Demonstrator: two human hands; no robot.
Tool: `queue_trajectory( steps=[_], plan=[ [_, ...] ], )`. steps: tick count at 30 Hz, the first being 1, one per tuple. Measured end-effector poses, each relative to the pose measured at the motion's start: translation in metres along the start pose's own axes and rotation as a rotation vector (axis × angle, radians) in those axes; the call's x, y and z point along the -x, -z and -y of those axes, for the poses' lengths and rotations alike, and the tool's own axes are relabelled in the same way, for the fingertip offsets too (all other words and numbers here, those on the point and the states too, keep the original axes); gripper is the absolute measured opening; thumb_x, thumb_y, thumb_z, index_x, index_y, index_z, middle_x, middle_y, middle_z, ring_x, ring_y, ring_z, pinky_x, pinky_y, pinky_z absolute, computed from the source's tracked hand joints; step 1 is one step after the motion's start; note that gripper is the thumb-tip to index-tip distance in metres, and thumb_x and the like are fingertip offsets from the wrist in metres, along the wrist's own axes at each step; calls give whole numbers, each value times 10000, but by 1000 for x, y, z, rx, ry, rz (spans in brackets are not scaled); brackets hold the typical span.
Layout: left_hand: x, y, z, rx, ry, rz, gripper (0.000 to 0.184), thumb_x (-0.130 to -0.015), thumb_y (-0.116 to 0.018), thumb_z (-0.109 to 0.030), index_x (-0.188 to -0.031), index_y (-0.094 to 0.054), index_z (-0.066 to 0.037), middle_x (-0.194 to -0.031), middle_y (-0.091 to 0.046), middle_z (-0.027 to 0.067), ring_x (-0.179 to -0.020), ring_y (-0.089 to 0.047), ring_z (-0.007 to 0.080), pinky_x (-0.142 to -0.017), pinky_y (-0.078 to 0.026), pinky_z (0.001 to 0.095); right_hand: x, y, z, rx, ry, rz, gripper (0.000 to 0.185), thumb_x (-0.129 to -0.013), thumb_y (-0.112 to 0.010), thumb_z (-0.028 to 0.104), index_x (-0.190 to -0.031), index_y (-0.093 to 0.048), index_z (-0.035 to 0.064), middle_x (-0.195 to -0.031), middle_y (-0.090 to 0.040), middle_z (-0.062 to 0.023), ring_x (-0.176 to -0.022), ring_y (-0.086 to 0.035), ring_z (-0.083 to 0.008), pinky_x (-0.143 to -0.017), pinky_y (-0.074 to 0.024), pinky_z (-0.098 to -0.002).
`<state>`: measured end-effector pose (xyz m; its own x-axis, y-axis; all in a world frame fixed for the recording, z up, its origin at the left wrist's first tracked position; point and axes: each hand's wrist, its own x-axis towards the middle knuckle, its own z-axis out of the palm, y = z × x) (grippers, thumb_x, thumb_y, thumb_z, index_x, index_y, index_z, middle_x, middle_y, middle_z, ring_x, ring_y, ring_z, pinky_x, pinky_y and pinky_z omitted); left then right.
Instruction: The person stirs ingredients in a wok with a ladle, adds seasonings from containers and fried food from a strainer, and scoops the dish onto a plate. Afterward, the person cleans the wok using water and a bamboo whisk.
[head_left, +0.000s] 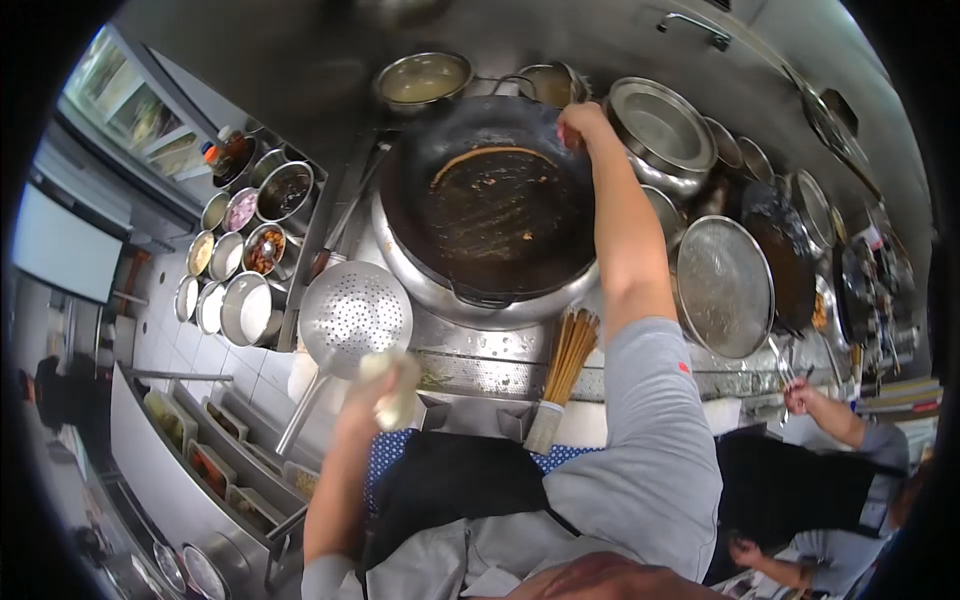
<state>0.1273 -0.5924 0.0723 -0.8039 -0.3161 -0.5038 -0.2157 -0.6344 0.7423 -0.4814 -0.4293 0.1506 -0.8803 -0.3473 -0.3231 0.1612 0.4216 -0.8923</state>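
My right hand [580, 124] is stretched over the far right rim of a large black wok [480, 215], its fingers closed. A metal utensil [577, 84], perhaps a ladle, shows just beyond them at a metal pot [546, 84]; its handle is hidden. Oily residue and small brown bits lie in the wok, which rests on a round metal ring [400, 262]. My left hand [368, 398], blurred by motion, is closed on a pale cloth [398, 392]. Close by is a perforated strainer [357, 312], its handle pointing towards me.
Metal seasoning containers [248, 308] stand at left. A bamboo brush [570, 365] lies before the wok. On the right are a round mesh strainer [725, 288] and stacked metal bowls [662, 122]. A co-worker's hand [798, 396] shows at far right. Food trays [205, 470] sit lower left.
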Motion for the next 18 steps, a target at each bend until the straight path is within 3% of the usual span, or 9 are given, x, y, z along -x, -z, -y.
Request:
queue_trajectory(
  steps=[2, 3, 5, 8, 9, 11, 14, 17, 18],
  plan=[
    [47, 47, -7, 93, 88, -78, 649, -766, -811, -307, -1279, -536, -20, -1071, -661, 156, -891, -680, 282, -722, -593, 376, -7, -19, 7, -1089, -128, 37, 98, -779, -528, -43, -703, -535, 17, -596, -546, -97, -450, -557, -196, -439, -491, -272],
    [72, 74, -4, 190, 129, -95, 673, -767, -797, -312, -1297, -524, 0, -1065, -665, 178, -889, -686, 307, -728, -596, 387, 8, -19, 26, -1559, -246, -18, 113, -803, -519, -34, -709, -529, 27, -617, -556, -98, -473, -562, -186, -442, -499, -264],
    [116, 110, 6, 181, 57, -247, 645, -794, -758, -318, -1293, -518, 12, -1039, -668, 181, -864, -687, 316, -714, -595, 402, 12, -17, 44, -1256, -260, -9, 112, -835, -542, 12, -728, -547, 44, -616, -566, -72, -478, -563, -167, -450, -495, -246],
    [156, 144, 45, 206, 13, -444, 541, -802, -756, -295, -1226, -550, -29, -996, -665, 135, -846, -678, 292, -713, -586, 401, 18, 10, 55, -224, -150, 105, 114, -848, -581, 68, -735, -562, 65, -625, -582, -51, -474, -558, -161, -446, -484, -264],
    [167, 152, 57, 166, 13, -505, 519, -801, -759, -285, -1210, -555, -39, -988, -663, 124, -839, -676, 284, -712, -583, 401, 42, 20, 66, -22, -49, 93, 116, -854, -606, 106, -746, -581, 71, -623, -593, -42, -462, -548, -162, -431, -459, -306],
    [184, 174, 87, 88, 44, -549, 487, -797, -767, -267, -1184, -561, -55, -974, -661, 105, -826, -671, 267, -709, -577, 401, 88, 32, 104, 291, -123, 83, 124, -853, -607, 92, -744, -585, 37, -606, -584, -61, -462, -545, -175, -417, -434, -352],
    [188, 190, 110, -32, 131, -518, 438, -773, -778, -178, -1142, -579, -53, -950, -661, 82, -811, -665, 235, -700, -558, 380, 85, 49, 99, 290, -10, -51, 84, -786, -635, 94, -759, -628, 15, -596, -607, -83, -523, -573, -197, -499, -442, -352],
    [167, 155, 84, -147, 186, -486, 452, -724, -736, -99, -1143, -584, -31, -961, -653, 74, -809, -653, 218, -675, -533, 343, 70, 31, 80, 454, 45, -125, 150, -841, -585, 44, -706, -581, -22, -571, -561, -103, -431, -520, -200, -378, -398, -359],
    [159, 135, 65, -179, 183, -440, 461, -694, -755, -75, -1123, -591, -25, -924, -652, 62, -773, -644, 201, -679, -531, 331, 68, 15, 72, 367, 34, -134, 148, -845, -577, 31, -713, -583, -35, -582, -575, -117, -434, -525, -207, -369, -393, -365]
  ],
)
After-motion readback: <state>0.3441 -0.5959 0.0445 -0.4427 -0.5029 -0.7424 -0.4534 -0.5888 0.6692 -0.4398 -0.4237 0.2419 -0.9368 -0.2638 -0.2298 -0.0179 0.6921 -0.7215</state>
